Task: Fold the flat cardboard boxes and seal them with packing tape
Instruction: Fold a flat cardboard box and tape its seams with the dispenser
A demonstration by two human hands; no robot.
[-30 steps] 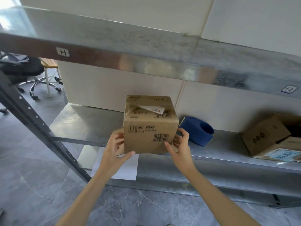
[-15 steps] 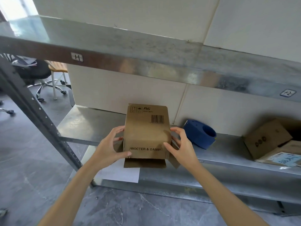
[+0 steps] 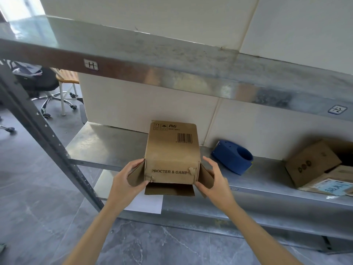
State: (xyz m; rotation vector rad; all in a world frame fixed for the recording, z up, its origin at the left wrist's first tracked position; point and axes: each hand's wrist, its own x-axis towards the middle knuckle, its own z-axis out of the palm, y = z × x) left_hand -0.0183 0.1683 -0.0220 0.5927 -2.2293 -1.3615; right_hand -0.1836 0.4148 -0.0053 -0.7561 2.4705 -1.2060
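Observation:
A small brown cardboard box [image 3: 172, 150] printed "PROCTER & GAMBLE" lies tipped on the metal shelf [image 3: 107, 146], its unsealed end toward me with the flaps spread. My left hand [image 3: 126, 180] grips the left side flap, thumb pressed at the box's lower left corner. My right hand [image 3: 214, 180] holds the right side flap. The bottom flap hangs down over the shelf's front edge. A blue tape dispenser [image 3: 233, 156] sits on the shelf just to the right of the box, apart from it.
Other cardboard boxes [image 3: 313, 163] are piled at the shelf's far right. An upper shelf [image 3: 172, 60] overhangs the work area. A slanted grey upright [image 3: 47, 134] stands at left, with chairs [image 3: 51, 92] beyond. A white sheet [image 3: 145, 203] lies on the lower level.
The box was rolled away from me so its sealed labelled end now faces the wall and its open end faces me. Both hands shifted from the box sides onto the side flaps.

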